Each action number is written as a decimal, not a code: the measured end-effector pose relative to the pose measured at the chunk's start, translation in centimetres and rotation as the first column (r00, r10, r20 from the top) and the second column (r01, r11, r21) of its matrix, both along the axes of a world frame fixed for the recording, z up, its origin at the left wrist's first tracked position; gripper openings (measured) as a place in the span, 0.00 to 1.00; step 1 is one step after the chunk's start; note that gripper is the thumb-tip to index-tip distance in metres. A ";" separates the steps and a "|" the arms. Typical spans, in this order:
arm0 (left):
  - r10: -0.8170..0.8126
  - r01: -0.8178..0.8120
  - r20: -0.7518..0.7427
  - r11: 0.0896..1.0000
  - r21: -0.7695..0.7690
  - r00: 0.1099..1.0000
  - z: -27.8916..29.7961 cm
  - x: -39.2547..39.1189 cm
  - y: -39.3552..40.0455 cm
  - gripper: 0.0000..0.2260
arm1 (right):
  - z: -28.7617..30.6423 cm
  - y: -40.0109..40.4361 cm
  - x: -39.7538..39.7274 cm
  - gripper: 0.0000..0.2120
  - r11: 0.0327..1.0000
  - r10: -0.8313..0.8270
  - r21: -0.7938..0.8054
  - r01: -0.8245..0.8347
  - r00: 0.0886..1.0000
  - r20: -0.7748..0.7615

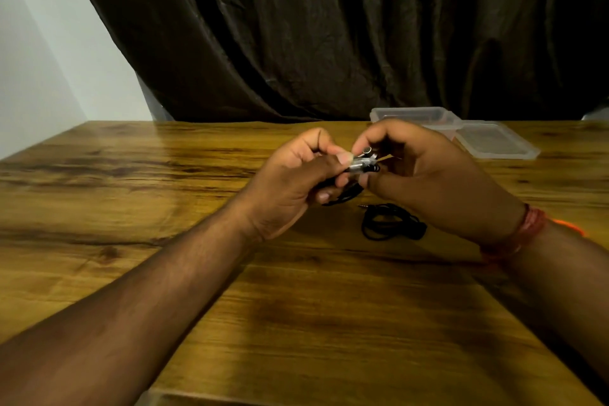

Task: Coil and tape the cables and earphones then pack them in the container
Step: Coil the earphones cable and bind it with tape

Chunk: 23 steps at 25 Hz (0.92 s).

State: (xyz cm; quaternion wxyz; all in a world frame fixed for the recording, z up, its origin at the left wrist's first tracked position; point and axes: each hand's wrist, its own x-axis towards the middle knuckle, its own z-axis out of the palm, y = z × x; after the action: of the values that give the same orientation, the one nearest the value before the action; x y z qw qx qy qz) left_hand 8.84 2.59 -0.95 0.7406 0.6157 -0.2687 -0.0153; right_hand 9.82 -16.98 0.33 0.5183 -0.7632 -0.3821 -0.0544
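Above the middle of the wooden table (pixel 164 208), my left hand (pixel 290 181) and my right hand (pixel 425 175) together hold a small black coiled cable bundle (pixel 361 165) with clear tape around it. My left thumb and fingers pinch the bundle from the left, and my right fingers curl round it from the right. A loop of the black cable hangs below the hands. A second black coiled cable (pixel 389 222) with a metal jack lies on the table just under my right hand. The clear plastic container (pixel 412 115) stands at the back right.
The container's clear lid (pixel 497 142) lies flat beside the container at the far right. A dark curtain (pixel 329 26) hangs behind the table, with a white wall (pixel 49 59) at the left. A red thread band (pixel 527 227) circles my right wrist.
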 end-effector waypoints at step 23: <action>0.072 -0.084 0.104 0.990 0.115 0.992 -0.6 0.6 -0.1 0.02 | -0.2 -0.1 0.4 0.08 0.993 0.011 -0.114 0.020 0.964 0.265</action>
State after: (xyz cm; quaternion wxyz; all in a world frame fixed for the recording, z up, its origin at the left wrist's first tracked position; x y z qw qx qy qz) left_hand 9.42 2.48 -1.51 0.6882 0.6689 -0.2797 0.0286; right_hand 10.24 -17.12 0.16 0.4170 -0.7787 -0.4488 -0.1351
